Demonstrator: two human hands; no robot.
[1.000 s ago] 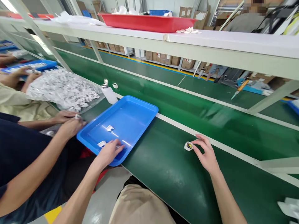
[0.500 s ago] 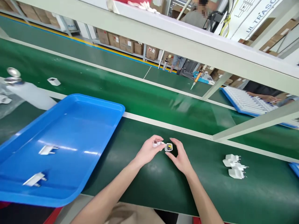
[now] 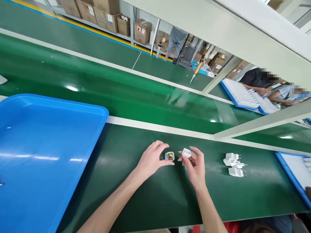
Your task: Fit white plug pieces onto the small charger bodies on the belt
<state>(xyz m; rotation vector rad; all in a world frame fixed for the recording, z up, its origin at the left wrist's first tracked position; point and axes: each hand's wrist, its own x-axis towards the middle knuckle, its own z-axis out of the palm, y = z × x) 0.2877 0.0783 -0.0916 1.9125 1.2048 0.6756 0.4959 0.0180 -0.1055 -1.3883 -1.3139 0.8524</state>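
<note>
A small white charger housing [image 3: 166,156], its open end showing yellow and dark parts inside, is between the thumb and fingers of my left hand [image 3: 152,158]. Those fingers are spread around it, with slight gaps visible. Just to the right, my right hand [image 3: 196,166] pinches a white plastic charger cover [image 3: 186,152] with a hollow face turned upward. Its fingertips partly hide the cover. Farther right on the green table, several white plug chargers [image 3: 235,171] lie grouped, metal pins pointing right.
A large blue tray [image 3: 97,111] takes up the left side. Another blue-edged tray [image 3: 289,174] is at the right edge. Beyond the white table strip runs a green belt [image 3: 145,106], with a slanting frame post [image 3: 257,121] over it. Co-workers sit at far right behind white-filled trays [image 3: 239,94].
The white cover is now in my right hand; a white piece was in my left before. My left hand now surrounds the housing, where my right was. The view has shifted right.
</note>
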